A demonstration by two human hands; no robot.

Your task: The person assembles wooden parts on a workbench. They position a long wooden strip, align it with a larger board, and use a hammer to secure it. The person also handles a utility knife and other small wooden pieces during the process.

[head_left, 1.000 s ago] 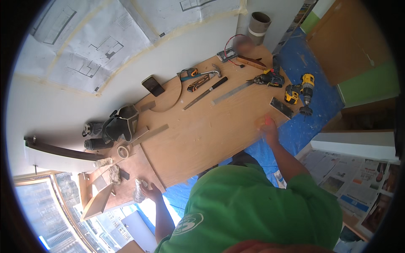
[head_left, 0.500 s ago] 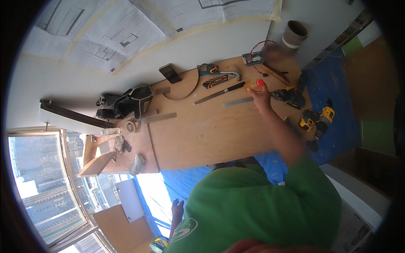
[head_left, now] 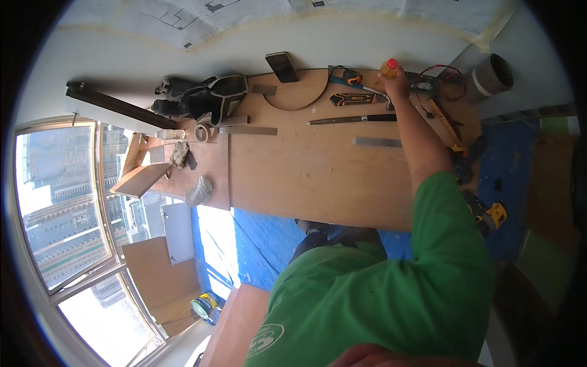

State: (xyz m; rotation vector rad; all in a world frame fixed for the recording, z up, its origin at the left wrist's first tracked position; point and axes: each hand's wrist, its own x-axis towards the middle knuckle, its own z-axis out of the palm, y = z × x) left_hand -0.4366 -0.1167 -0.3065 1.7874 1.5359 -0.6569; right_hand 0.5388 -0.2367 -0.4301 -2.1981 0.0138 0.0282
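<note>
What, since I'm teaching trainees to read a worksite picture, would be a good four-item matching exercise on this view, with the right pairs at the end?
Column one
1. Small bottle
2. Shirt
3. Floor sheet
4. Drill at the far right

Column two
A. Blue
B. Held in the right hand
C. Yellow and black
D. Green

Right pairs: 1-B, 2-D, 3-A, 4-C.

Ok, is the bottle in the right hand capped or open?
Capped: a red cap sits on the amber bottle in the right hand; whether it's screwed tight, I cannot tell.
</note>
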